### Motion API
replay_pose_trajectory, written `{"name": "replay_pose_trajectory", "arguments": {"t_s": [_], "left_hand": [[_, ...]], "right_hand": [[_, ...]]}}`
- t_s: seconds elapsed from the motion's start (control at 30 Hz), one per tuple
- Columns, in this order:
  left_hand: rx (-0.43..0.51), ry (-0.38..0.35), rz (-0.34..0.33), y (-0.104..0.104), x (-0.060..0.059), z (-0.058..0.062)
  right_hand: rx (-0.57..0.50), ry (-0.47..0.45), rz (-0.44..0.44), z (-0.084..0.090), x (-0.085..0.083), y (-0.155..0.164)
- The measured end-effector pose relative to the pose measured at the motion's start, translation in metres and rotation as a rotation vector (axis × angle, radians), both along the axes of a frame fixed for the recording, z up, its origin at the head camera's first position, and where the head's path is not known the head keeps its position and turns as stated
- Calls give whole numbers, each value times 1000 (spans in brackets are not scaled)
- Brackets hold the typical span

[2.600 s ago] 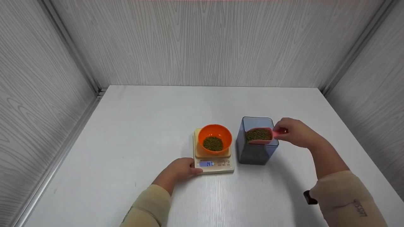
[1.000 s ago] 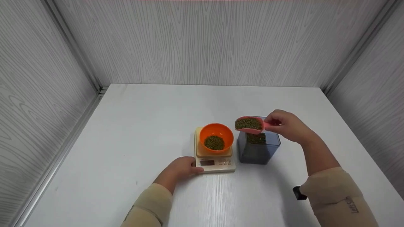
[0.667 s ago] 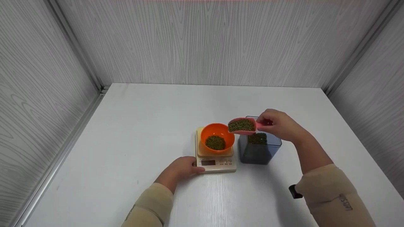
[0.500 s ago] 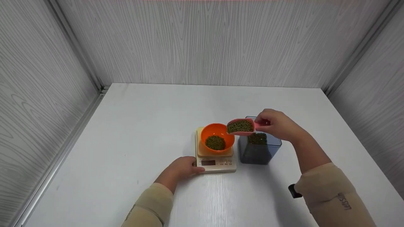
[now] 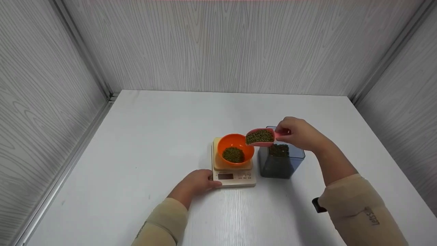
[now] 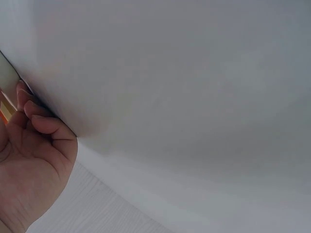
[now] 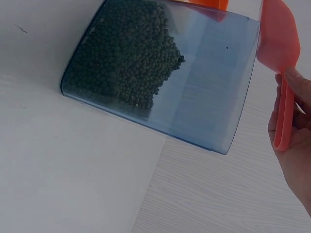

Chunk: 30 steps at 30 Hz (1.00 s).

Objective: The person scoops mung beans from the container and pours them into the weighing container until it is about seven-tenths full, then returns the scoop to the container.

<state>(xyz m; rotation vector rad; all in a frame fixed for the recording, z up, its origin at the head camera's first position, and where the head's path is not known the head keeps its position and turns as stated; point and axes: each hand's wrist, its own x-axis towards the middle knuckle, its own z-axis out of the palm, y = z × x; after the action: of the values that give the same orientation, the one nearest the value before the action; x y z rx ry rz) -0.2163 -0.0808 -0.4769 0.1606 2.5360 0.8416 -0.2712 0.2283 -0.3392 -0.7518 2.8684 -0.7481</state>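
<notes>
My right hand (image 5: 298,134) pinches the handle of a pink scoop (image 5: 260,137) heaped with green beans, held over the gap between the orange bowl (image 5: 235,148) and the clear blue container (image 5: 281,160). The bowl holds a small pile of beans and sits on a beige kitchen scale (image 5: 234,174). My left hand (image 5: 196,184) rests against the scale's front left corner, fingers loosely curled against its side. In the right wrist view the scoop (image 7: 280,58) is seen from below beside the container (image 7: 160,73), which is part full of beans.
A white table (image 5: 153,136) carries everything, walled by grey wood-grain panels at the back and both sides. A black band (image 5: 317,205) sits on my right sleeve. The left wrist view shows mostly white surface and my left hand (image 6: 29,165).
My right hand lifted the loaded scoop out of the container and carried it left, up to the bowl's right rim. The scale's display went from lit blue to dark. Left hand stayed put.
</notes>
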Motion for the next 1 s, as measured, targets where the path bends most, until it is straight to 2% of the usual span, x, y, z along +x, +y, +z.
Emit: {"name": "replay_pose_trajectory", "arguments": {"t_s": [0.4,0.7,1.0], "left_hand": [[1,-6,3,-1,-1,-1],[-15,-10,-2,0,1,3],[-10,22,-28,0,0,1]], "right_hand": [[34,-9,-8,4,1,-3],[45,0,-8,2,-2,-3],[54,-25,-25,2,-2,-4]]}}
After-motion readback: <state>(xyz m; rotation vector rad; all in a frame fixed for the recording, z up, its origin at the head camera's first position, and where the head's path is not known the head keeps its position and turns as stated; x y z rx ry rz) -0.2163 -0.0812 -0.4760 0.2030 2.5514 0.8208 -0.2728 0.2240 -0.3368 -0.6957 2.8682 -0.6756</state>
